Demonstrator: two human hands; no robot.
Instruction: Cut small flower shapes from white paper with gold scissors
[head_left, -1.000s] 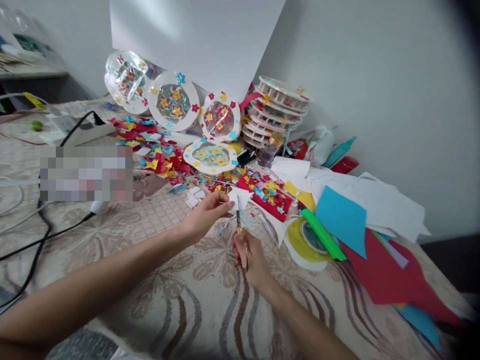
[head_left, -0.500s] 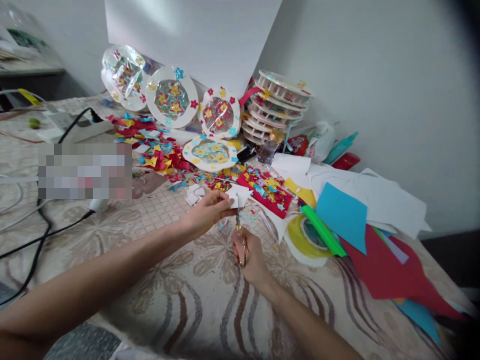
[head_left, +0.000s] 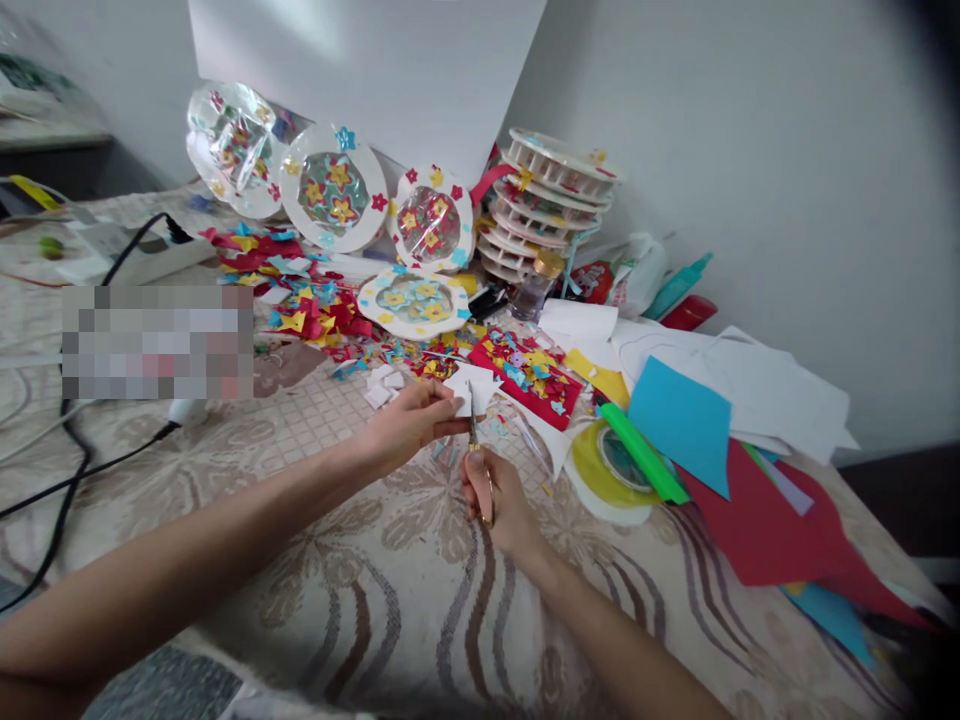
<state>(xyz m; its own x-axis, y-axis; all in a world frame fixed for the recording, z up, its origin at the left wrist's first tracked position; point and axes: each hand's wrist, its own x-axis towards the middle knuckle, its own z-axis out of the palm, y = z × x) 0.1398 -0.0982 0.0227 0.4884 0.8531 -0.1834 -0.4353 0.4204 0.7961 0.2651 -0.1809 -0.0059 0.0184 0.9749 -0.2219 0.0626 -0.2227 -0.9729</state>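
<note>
My left hand (head_left: 411,421) pinches a small white paper piece (head_left: 475,386) just above the patterned cloth. My right hand (head_left: 496,498) is closed round the golden handles of small scissors (head_left: 475,440), whose blades point up into the lower edge of the white paper. Both hands are in the middle of the view, close together. Tiny paper scraps lie on the cloth right below them.
Decorated paper plates (head_left: 334,188) lean on the wall; a stack of plates (head_left: 553,200) stands beside them. Coloured cut-outs (head_left: 315,310) litter the cloth. Blue (head_left: 679,420), red (head_left: 772,530) and white sheets (head_left: 757,385), a green marker (head_left: 641,450) and a tape roll (head_left: 611,465) lie right. Cables (head_left: 75,470) run left.
The view has drifted a little, so everything sits slightly lower left. The white piece has turned a bit in my left hand while the scissors stay at its lower edge.
</note>
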